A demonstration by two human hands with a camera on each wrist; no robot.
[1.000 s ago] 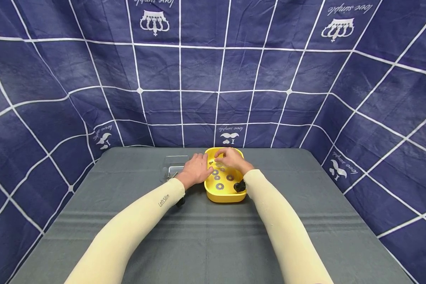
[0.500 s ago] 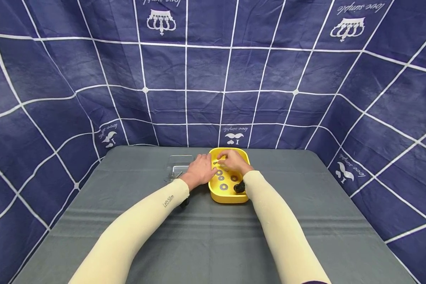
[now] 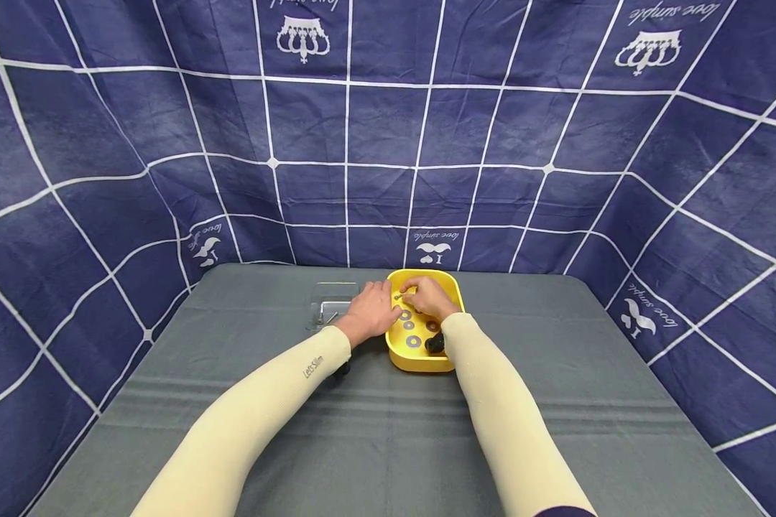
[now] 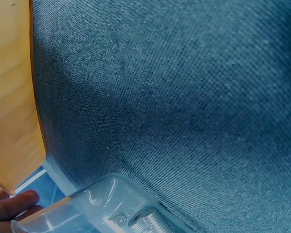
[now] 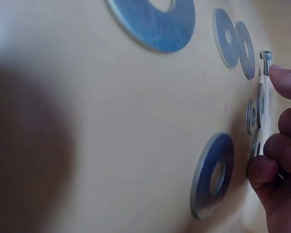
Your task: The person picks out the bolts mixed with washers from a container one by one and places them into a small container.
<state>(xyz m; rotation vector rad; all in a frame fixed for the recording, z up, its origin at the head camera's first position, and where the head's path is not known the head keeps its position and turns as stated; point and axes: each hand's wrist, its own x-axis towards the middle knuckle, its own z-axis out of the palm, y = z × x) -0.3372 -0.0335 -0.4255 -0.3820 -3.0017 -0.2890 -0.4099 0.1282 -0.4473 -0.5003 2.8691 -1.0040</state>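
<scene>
My left hand (image 3: 371,309) holds the left rim of a yellow bin (image 3: 422,364), its thumb over the edge and its fingers (image 4: 14,205) outside the wall. Inside the bin, my right hand (image 3: 429,296) reaches toward the far left. Its thumb (image 5: 287,83) touches a small socket-head screw (image 5: 266,63), which lies by the left wall. The other fingers (image 5: 285,153) are curled. The index fingertip is hidden in the right wrist view, so I cannot tell whether the screw is pinched. Several flat metal washers (image 3: 413,342) lie on the bin floor (image 5: 136,121).
Left of the bin stands a clear plastic box (image 3: 332,306) with a bolt (image 4: 155,221) and another screw (image 4: 119,220) in it. A grey cloth (image 3: 388,431) covers the table, and a blue checked curtain (image 3: 375,194) hangs behind and at both sides.
The head view has shifted, so everything appears slightly further right. My right thumb has come down and left to the screw. My left hand stays at the bin rim.
</scene>
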